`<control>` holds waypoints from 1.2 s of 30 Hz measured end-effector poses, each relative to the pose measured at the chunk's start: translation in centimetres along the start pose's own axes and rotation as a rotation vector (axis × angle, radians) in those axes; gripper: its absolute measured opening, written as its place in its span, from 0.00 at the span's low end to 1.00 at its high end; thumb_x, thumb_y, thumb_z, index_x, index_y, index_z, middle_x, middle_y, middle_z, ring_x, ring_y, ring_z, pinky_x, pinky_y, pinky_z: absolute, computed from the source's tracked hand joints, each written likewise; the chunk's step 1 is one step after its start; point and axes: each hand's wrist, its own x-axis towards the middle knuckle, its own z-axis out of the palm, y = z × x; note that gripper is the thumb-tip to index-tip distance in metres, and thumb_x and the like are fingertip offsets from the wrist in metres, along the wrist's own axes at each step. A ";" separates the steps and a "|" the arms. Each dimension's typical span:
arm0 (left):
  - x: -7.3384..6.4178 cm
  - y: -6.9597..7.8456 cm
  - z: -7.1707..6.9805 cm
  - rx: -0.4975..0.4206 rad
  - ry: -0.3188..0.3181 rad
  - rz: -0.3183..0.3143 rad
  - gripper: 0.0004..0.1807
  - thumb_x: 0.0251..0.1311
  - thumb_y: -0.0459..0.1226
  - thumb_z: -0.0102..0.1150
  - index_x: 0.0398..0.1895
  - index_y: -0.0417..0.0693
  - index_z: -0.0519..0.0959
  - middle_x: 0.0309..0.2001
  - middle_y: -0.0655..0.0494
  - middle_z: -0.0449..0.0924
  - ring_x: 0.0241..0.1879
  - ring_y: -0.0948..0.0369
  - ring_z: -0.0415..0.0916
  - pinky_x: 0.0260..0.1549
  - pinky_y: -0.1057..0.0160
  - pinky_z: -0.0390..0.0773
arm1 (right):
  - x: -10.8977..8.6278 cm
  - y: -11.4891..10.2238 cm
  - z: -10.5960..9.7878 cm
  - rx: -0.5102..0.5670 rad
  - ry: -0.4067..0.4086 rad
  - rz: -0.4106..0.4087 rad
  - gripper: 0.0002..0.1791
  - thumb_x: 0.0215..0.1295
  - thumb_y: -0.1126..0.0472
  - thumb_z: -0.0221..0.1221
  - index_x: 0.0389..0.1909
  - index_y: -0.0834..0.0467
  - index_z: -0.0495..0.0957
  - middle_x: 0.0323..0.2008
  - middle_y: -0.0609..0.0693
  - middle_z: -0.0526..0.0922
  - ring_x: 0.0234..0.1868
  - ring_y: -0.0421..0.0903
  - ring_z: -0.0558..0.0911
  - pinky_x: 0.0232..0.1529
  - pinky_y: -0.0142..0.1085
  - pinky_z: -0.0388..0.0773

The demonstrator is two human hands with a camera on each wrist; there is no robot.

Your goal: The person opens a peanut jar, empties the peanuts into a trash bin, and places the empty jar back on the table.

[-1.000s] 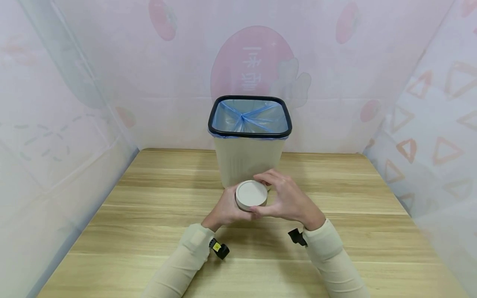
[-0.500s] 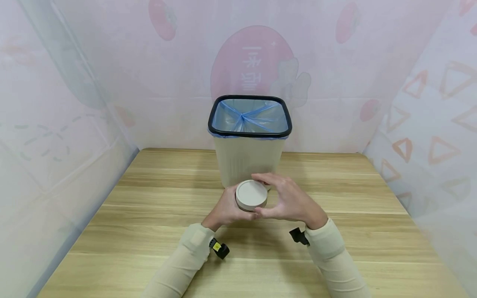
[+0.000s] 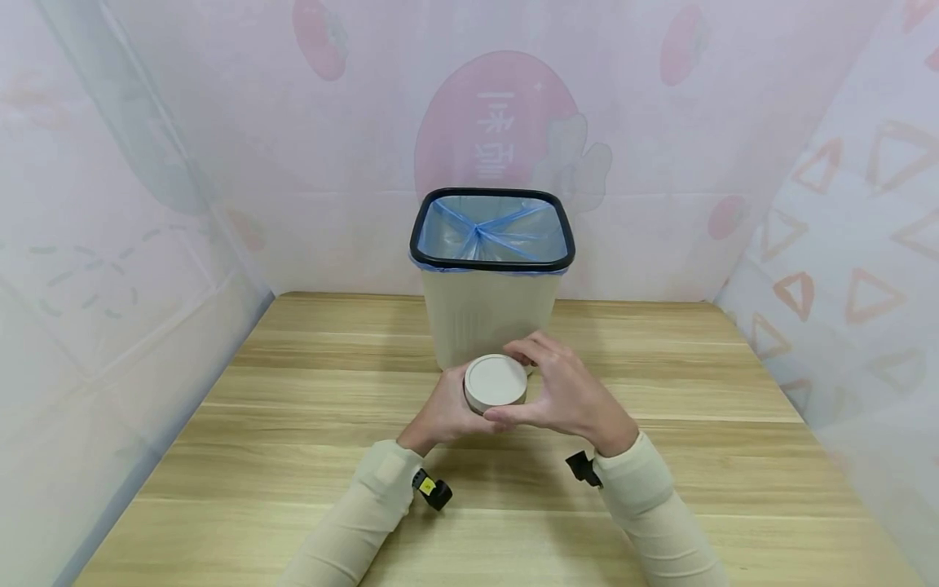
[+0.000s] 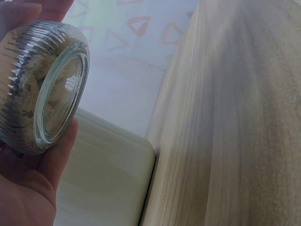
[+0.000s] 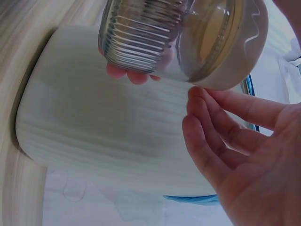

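A ribbed clear glass jar (image 4: 28,89) with a pale lid (image 3: 495,381) is held upright over the table in front of the bin. Brownish clumpy contents show through its base in the left wrist view. My left hand (image 3: 452,408) wraps around the jar's side, below the lid. My right hand (image 3: 572,399) curves around the lid's right side. Its thumb lies at the lid's near edge, and its bent fingertips (image 5: 196,94) meet the rim in the right wrist view. That thumb's contact is out of sight there.
Right behind the hands stands a cream bin (image 3: 487,314) with a black rim and a blue liner (image 3: 477,232). Wood-grain table (image 3: 308,391) surrounds it. Printed cloth walls (image 3: 352,163) enclose the back and sides. A black wrist camera (image 3: 434,492) sits at the left cuff.
My right hand's fingers opened slightly away from the lid, then came back around it, with the thumb shifting left along the near edge. My left hand and the jar stay nearly still.
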 end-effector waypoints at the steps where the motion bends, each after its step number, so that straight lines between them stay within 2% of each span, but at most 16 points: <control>1: 0.0 0.0 0.0 0.001 0.000 0.001 0.41 0.41 0.37 0.84 0.65 0.48 0.78 0.57 0.51 0.86 0.56 0.58 0.83 0.58 0.60 0.82 | 0.0 0.0 0.0 -0.004 0.005 0.004 0.43 0.44 0.34 0.80 0.56 0.57 0.83 0.45 0.46 0.82 0.46 0.42 0.81 0.50 0.41 0.83; 12: 0.0 0.1 0.1 0.009 0.002 0.013 0.41 0.42 0.37 0.84 0.64 0.44 0.78 0.55 0.47 0.86 0.53 0.57 0.83 0.57 0.60 0.82 | 0.1 0.0 0.4 -0.003 0.024 0.014 0.39 0.42 0.35 0.81 0.50 0.55 0.84 0.42 0.45 0.79 0.42 0.40 0.78 0.45 0.40 0.83; 16: 0.0 0.1 0.2 -0.006 -0.002 0.006 0.42 0.41 0.36 0.85 0.65 0.43 0.78 0.56 0.47 0.86 0.55 0.57 0.82 0.58 0.60 0.81 | 0.1 0.2 0.5 0.008 0.014 0.001 0.39 0.43 0.36 0.82 0.52 0.56 0.85 0.43 0.45 0.80 0.43 0.41 0.79 0.46 0.42 0.84; 22: 0.0 0.0 0.2 -0.020 -0.008 0.007 0.43 0.42 0.35 0.84 0.67 0.43 0.76 0.58 0.46 0.85 0.56 0.56 0.82 0.61 0.60 0.80 | 0.0 0.4 0.2 0.024 0.001 -0.027 0.41 0.45 0.39 0.82 0.57 0.58 0.84 0.46 0.45 0.81 0.47 0.41 0.81 0.50 0.40 0.84; 36: 0.0 0.2 0.2 -0.004 0.001 0.002 0.43 0.41 0.36 0.83 0.66 0.43 0.77 0.57 0.47 0.86 0.55 0.57 0.82 0.59 0.60 0.81 | 0.0 0.5 -0.4 0.045 -0.045 -0.083 0.44 0.50 0.43 0.79 0.64 0.62 0.80 0.53 0.48 0.84 0.53 0.43 0.84 0.56 0.43 0.85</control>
